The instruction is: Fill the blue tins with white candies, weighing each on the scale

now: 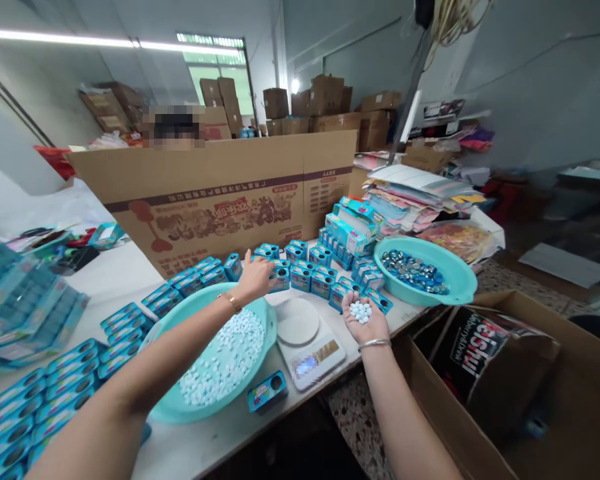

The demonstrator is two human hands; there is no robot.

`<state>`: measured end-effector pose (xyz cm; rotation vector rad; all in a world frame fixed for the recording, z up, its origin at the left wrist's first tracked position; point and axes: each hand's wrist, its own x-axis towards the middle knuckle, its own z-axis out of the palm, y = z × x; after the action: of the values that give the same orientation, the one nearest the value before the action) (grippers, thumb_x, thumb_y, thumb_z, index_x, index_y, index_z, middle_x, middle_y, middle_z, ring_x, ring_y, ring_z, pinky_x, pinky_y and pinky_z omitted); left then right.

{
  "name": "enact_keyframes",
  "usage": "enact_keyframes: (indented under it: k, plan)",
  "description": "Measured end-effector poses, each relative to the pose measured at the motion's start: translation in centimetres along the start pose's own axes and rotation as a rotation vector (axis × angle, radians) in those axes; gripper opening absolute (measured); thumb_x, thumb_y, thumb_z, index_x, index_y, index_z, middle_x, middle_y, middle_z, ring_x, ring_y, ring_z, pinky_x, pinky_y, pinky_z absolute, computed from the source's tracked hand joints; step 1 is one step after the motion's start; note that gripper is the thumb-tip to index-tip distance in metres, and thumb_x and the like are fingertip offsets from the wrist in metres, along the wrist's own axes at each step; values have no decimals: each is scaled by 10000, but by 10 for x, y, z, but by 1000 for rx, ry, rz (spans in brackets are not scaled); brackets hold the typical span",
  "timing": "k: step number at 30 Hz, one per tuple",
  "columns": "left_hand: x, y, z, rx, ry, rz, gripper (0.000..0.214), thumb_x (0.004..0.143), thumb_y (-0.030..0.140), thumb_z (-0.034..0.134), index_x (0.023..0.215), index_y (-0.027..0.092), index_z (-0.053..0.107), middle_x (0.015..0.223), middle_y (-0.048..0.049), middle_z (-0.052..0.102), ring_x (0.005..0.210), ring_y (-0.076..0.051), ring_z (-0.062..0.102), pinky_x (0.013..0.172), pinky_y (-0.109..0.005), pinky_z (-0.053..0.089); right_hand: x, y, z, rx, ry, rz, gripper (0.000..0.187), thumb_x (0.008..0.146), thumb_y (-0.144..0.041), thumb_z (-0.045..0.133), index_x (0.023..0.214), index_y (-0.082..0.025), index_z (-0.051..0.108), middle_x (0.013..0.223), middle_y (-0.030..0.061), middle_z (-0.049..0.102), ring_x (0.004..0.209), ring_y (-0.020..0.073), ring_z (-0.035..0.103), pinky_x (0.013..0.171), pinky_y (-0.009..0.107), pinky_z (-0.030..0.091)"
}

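Head camera view: above a white counter (195, 447), a worker's right hand (363, 317), banded by a silver bangle, is turning palm up and cupping a small heap of white tablets (361, 312). The left hand (255, 277), its wrist wearing a gold-toned band, is hanging at a printed blue box (280, 281) among others near the cardboard panel, index finger lifting; whether it is gripping the box, one cannot tell. Between the hands and slightly nearer the camera, a digital scale (297, 323) is showing a lit but illegible display. Just left of it, a turquoise basin (205, 417) is holding many loose tablets (235, 347) beneath the left forearm. One lone box (267, 392) with a round opening is lying between basin and scale, close to the counter's front edge, while rows of matching boxes (70, 373) are lining the left side. Beyond the right hand, a second basin (463, 288) is carrying shiny round pieces (415, 270), and a stack of printed sheets (420, 193) is leaning behind it. An open carton (580, 360) is standing at right. Behind the cardboard panel (220, 200), another person (175, 127) is showing only the top of the head.
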<state>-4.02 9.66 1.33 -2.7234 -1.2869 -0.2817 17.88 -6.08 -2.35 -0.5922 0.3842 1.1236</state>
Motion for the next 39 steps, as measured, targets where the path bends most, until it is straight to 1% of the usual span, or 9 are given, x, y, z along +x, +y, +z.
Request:
enact_keyframes:
  k: [4, 10, 12, 14, 17, 20, 26, 32, 39]
  plan:
    - [-27, 34, -12, -79, -47, -11, 264, 743, 469, 613, 749, 209, 659, 799, -59, 689, 966, -283, 595, 1097, -563, 137, 2, 6, -4, -24, -115, 48, 250, 846, -140, 402, 599, -181, 412, 551, -36, 542, 469, 71, 534, 457, 181, 479]
    - [-44, 71, 13, -93, -85, -20, 264, 751, 407, 626, 882, 182, 670, 895, -111, 702, 1022, -321, 584, 1105, -581, 110, -4, 11, -6, -17, -228, 102, 283, 879, -159, 323, 606, -187, 393, 521, -49, 457, 375, 49, 390, 353, 137, 337]
    - [-46, 75, 17, -110, -98, -62, 538, 699, 447, 684, 1139, 151, 596, 1114, -166, 650, 1162, -367, 507, 1098, -609, 105, -4, 7, -8, -47, -260, 106, 283, 879, -162, 323, 605, -190, 389, 513, -50, 444, 368, 51, 371, 337, 138, 316]
    - [-51, 74, 14, -147, -64, -112, 971, 609, 521, 745, 1396, 122, 339, 1387, -225, 443, 1336, -420, 303, 1089, -632, 103, -1, 3, -11, -82, -296, 104, 267, 865, -153, 347, 604, -192, 386, 509, -54, 434, 366, 49, 359, 329, 136, 302]
    - [-65, 63, 7, -242, 37, -161, 1244, 590, 604, 730, 1481, 138, -2, 1540, -226, 139, 1418, -413, 63, 1100, -621, 89, 6, -1, -15, -106, -332, 101, 248, 842, -142, 389, 600, -193, 377, 503, -64, 418, 365, 44, 351, 330, 130, 299]
    - [-86, 44, 1, -344, 115, -184, 1177, 663, 606, 678, 1476, 131, -28, 1530, -232, 153, 1417, -387, 117, 1116, -564, 149, 11, 0, -13, -108, -337, 111, 250, 846, -159, 402, 600, -196, 371, 493, -70, 399, 358, 46, 342, 327, 135, 296]
    - [-117, 19, -4, -485, 193, -195, 854, 778, 528, 597, 1449, 181, 200, 1455, -160, 341, 1359, -304, 309, 1105, -463, 288, 11, 12, 8, -120, -322, 148, 313, 918, -233, 329, 607, -204, 354, 475, -79, 359, 340, 50, 313, 312, 142, 250]
    - [-116, 26, 0, -583, 179, -206, 744, 781, 469, 616, 1406, 204, 312, 1386, -122, 451, 1283, -285, 422, 1062, -432, 363, 15, 23, 27, -187, -371, 128, 314, 928, -255, 329, 618, -207, 347, 464, -93, 317, 323, 48, 280, 310, 146, 223]
    - [-97, 40, 10, -663, 163, -143, 699, 771, 439, 649, 1370, 211, 371, 1364, -113, 483, 1267, -270, 443, 1069, -430, 355, 21, 39, 51, -280, -372, 95, 328, 933, -284, 331, 613, -209, 343, 469, -92, 310, 322, 50, 261, 308, 152, 210]
